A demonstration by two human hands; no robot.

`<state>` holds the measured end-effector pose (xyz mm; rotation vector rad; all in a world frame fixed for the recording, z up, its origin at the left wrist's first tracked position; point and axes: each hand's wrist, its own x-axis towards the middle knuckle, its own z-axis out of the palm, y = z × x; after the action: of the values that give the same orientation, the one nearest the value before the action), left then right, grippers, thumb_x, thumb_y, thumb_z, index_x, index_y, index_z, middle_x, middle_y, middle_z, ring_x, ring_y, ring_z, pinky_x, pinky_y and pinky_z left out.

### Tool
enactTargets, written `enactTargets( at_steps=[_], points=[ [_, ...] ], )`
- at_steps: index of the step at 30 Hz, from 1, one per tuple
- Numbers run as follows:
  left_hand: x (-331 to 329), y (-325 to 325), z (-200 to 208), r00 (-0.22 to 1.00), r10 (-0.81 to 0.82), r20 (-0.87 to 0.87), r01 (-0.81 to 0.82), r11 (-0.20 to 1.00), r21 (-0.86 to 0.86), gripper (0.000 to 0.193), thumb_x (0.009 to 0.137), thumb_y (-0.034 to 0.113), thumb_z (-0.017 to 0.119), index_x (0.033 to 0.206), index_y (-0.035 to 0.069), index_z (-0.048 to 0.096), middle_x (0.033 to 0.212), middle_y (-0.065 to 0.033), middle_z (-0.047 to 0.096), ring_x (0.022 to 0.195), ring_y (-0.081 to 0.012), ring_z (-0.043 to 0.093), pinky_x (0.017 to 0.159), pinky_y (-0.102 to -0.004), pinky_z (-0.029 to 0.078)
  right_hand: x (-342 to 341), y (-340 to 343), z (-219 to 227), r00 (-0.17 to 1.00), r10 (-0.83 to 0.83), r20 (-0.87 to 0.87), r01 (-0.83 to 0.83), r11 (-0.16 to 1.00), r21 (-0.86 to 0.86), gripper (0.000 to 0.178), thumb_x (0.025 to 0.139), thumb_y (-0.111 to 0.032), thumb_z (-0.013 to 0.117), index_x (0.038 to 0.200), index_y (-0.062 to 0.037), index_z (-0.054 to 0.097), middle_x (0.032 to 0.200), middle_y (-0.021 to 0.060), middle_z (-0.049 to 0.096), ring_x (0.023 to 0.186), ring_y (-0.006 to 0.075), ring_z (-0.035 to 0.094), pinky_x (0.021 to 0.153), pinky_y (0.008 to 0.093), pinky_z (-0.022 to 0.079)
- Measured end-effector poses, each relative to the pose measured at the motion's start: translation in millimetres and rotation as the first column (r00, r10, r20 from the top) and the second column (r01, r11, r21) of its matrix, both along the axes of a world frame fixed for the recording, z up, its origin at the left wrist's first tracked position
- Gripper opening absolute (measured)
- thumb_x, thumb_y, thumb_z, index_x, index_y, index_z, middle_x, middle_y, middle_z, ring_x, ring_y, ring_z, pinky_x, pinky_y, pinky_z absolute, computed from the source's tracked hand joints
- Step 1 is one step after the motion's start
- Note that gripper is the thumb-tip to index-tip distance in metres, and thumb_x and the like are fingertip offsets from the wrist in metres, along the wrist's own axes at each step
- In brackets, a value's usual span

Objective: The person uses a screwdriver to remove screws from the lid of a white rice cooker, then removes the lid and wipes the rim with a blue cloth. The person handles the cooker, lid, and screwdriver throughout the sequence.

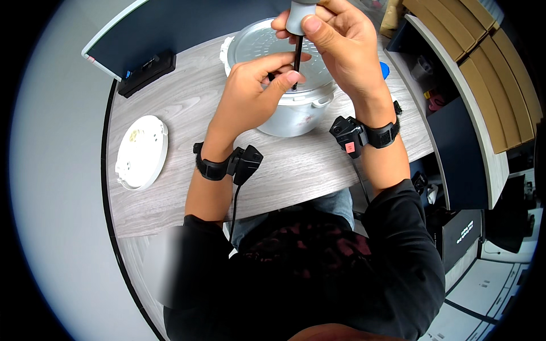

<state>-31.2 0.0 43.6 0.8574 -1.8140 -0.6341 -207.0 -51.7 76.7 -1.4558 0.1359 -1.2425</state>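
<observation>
My right hand [344, 37] is closed round the grey handle of a screwdriver [298, 48], held upright with its dark shaft pointing down. The fingers and thumb of my left hand [256, 85] close round the lower shaft, near the tip. Something small and dark shows between those fingers; I cannot make out what it is. The tip meets the near part of a round white appliance [290, 119], which has side lugs and a grey metal disc [256, 42] with slots on top. Whether the tip sits in a screw is hidden.
A round white cover [143, 152] lies at the left of the wood-grain table [193, 113]. A black box [148, 74] stands by the dark partition [187, 25]. On the right are a shelf unit [455, 142] and cardboard boxes [492, 85]. A blue object [385, 70] lies beyond my right wrist.
</observation>
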Motion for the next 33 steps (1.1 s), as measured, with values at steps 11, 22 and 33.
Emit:
enactTargets(
  at_steps=[11, 22, 33],
  points=[
    [-3.8, -0.1, -2.8, 0.995, 0.087, 0.043, -0.085, 0.996, -0.041, 0.010, 0.085, 0.007, 0.076, 0.090, -0.001, 0.073, 0.074, -0.0079, 0.072, 0.065, -0.0130, 0.066, 0.063, -0.0264, 0.052, 9.5, -5.7, -6.4, 0.971, -0.231, -0.065, 0.220, 0.965, -0.144, 0.033, 0.095, -0.009, 0.069, 0.122, 0.0037, 0.056, 0.108, 0.0098, 0.068, 0.099, 0.0128, 0.064, 0.087, 0.0270, 0.053],
    [3.4, -2.4, -1.6, 0.998, -0.021, 0.067, 0.022, 1.000, -0.006, 0.013, 0.092, 0.009, 0.068, 0.100, 0.000, 0.073, 0.084, -0.0074, 0.074, 0.075, -0.0123, 0.067, 0.074, -0.0257, 0.052, -0.1, -8.0, -8.5, 0.994, -0.006, 0.108, 0.009, 0.999, -0.032, 0.037, 0.096, -0.007, 0.066, 0.128, 0.0029, 0.052, 0.111, 0.0118, 0.069, 0.102, 0.0164, 0.067, 0.091, 0.0313, 0.054],
    [-2.5, 1.7, -1.8, 0.989, 0.121, 0.083, -0.118, 0.992, -0.040, 0.012, 0.084, 0.009, 0.076, 0.093, 0.001, 0.075, 0.075, -0.0063, 0.073, 0.067, -0.0119, 0.066, 0.063, -0.0257, 0.049, 2.4, -7.0, -6.6, 0.956, -0.276, -0.101, 0.255, 0.949, -0.183, 0.038, 0.094, -0.004, 0.069, 0.128, 0.0031, 0.053, 0.108, 0.0101, 0.068, 0.104, 0.0167, 0.066, 0.092, 0.0295, 0.054]
  ],
)
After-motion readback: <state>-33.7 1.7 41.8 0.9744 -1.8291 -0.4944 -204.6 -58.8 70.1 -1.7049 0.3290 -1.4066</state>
